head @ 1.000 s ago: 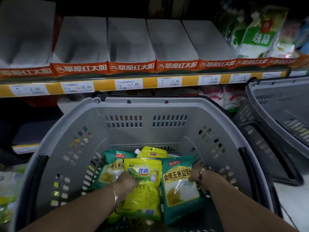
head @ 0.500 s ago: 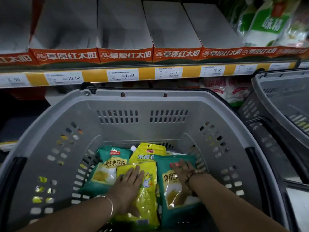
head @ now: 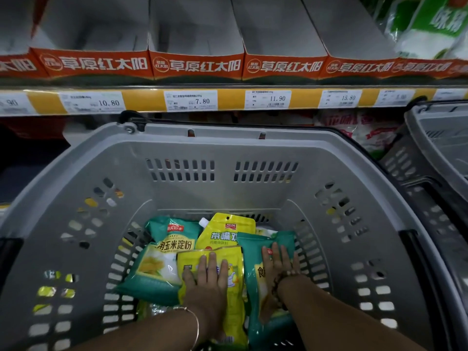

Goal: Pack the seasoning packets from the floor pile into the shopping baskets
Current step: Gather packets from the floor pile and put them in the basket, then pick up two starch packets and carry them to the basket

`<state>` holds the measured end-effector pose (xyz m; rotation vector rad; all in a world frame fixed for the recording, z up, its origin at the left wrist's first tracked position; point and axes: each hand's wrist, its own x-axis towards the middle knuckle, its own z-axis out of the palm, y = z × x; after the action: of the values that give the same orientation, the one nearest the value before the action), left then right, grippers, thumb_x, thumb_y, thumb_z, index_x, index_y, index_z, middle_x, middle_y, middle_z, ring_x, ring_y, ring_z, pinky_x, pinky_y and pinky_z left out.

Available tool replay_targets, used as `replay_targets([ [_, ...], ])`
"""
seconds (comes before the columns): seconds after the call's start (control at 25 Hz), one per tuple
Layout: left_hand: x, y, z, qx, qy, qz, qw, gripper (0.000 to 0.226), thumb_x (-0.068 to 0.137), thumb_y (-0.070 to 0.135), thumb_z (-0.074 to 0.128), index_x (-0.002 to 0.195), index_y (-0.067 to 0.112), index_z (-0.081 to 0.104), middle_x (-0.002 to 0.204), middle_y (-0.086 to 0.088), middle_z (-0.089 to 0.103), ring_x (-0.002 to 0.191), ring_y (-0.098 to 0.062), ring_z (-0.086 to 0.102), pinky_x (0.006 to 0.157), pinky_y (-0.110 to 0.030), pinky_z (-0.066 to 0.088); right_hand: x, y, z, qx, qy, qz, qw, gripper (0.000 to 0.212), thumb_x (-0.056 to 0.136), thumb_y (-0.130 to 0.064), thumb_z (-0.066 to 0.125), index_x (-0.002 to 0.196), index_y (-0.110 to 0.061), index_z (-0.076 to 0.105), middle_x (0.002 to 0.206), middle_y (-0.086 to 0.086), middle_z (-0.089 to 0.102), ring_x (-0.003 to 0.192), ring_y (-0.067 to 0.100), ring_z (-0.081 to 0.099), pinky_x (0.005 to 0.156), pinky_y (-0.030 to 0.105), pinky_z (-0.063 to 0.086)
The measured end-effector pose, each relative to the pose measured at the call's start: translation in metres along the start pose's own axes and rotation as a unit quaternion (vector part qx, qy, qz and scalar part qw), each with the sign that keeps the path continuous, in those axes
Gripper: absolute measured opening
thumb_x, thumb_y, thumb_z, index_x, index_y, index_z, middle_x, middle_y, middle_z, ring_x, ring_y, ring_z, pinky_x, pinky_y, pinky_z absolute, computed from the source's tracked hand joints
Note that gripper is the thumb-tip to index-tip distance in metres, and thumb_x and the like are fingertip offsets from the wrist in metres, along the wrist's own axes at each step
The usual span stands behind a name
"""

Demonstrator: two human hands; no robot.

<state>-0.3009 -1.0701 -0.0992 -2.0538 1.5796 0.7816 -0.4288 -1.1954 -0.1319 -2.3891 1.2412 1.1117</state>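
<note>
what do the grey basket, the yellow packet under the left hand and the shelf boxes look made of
Grey basket: hard moulded plastic, matte, judging by the punched slots and smooth rim. Yellow packet: likely glossy plastic film, from its sheen and wrinkles. Shelf boxes: probably matte cardboard, with flat folded panels.

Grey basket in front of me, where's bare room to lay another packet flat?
In the grey basket the floor looks covered wall to wall. Free spots are on top: the left green packet, between the left hand and left wall, and the spouted yellow pouch by the far wall. Crowded where the right hand presses the right green packet.
</note>
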Motion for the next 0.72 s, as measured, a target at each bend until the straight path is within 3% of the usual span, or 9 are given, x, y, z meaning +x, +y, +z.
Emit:
replay_targets([
  [0.36, 0.006, -0.005, 0.001, -0.006, -0.030, 0.014, 0.999, 0.131, 0.072, 0.049, 0.075, 0.144, 0.006, -0.026, 0.148, -0.025, -0.033, 0.138, -0.046, -0.025, 0.108, -0.066, -0.005, 0.001, 0.003, -0.004, 0.010, 0.005, -0.014, 1.000, 0.111, 0.079, -0.026, 0.067, 0.145, -0.018, -0.021, 0.152, 0.011, -0.026, 0.141, 0.032, -0.019, 0.113, 0.050, -0.009],
  [0.48, 0.005, -0.006, -0.007, -0.003, -0.057, 0.025, 0.998, 0.131, 0.073, 0.047, 0.076, 0.144, 0.007, -0.027, 0.147, -0.023, -0.035, 0.138, -0.045, -0.025, 0.109, -0.065, -0.004, -0.002, 0.006, -0.011, 0.055, -0.007, -0.018, 0.998, 0.086, 0.091, -0.030, 0.050, 0.148, -0.020, -0.014, 0.155, 0.010, -0.019, 0.142, 0.030, -0.015, 0.114, 0.048, -0.007],
  [0.6, -0.004, -0.018, -0.019, 0.002, -0.057, 0.054, 0.997, 0.125, 0.074, 0.048, 0.074, 0.148, 0.010, -0.019, 0.153, -0.022, -0.026, 0.142, -0.042, -0.017, 0.113, -0.061, 0.003, -0.012, 0.005, -0.030, 0.083, -0.014, -0.048, 0.995, 0.063, 0.097, -0.033, 0.035, 0.149, -0.022, 0.001, 0.157, 0.009, -0.004, 0.144, 0.028, 0.000, 0.116, 0.045, 0.004],
  [0.72, -0.020, -0.032, -0.037, -0.027, -0.026, 0.070, 0.997, 0.103, 0.077, 0.045, 0.072, 0.151, 0.014, 0.009, 0.158, -0.016, -0.006, 0.146, -0.034, 0.000, 0.115, -0.052, 0.013, -0.025, 0.003, -0.056, 0.116, -0.006, -0.075, 0.990, 0.053, 0.100, -0.035, 0.031, 0.147, -0.015, 0.018, 0.152, 0.014, 0.021, 0.137, 0.029, 0.026, 0.112, 0.038, 0.022],
])
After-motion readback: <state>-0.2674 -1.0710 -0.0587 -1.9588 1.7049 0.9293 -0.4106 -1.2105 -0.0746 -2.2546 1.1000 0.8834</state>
